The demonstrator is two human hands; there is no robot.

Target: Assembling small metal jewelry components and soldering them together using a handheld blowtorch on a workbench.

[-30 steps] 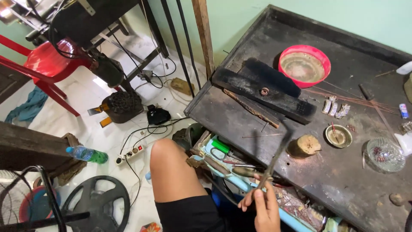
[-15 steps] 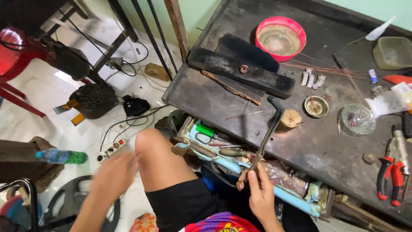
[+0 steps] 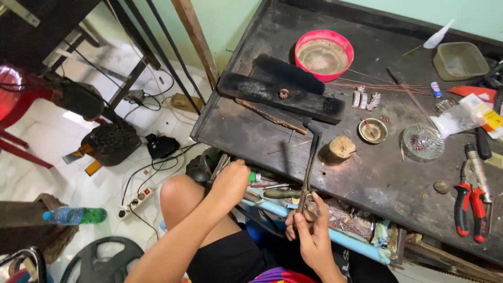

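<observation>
Long metal tongs [image 3: 310, 167] gripped by right hand [image 3: 309, 225], left hand [image 3: 230, 181] closed in drawer [image 3: 335, 230] below tabletop [image 3: 377, 178], contents hidden

A pink bowl [image 3: 324, 54] sits at the far side of the dark worktable [image 3: 367, 173]. Just left of it lie two black blocks [image 3: 285, 89]. Near it to the right stands a murky plastic tub [image 3: 460, 60]. Nearer than the bowl are a small brass dish [image 3: 372, 130], a glass dish [image 3: 423, 141] and, furthest right, red-handled pliers [image 3: 471, 198]. Well to its left, on the floor, lies a green-capped bottle [image 3: 74, 215].
</observation>
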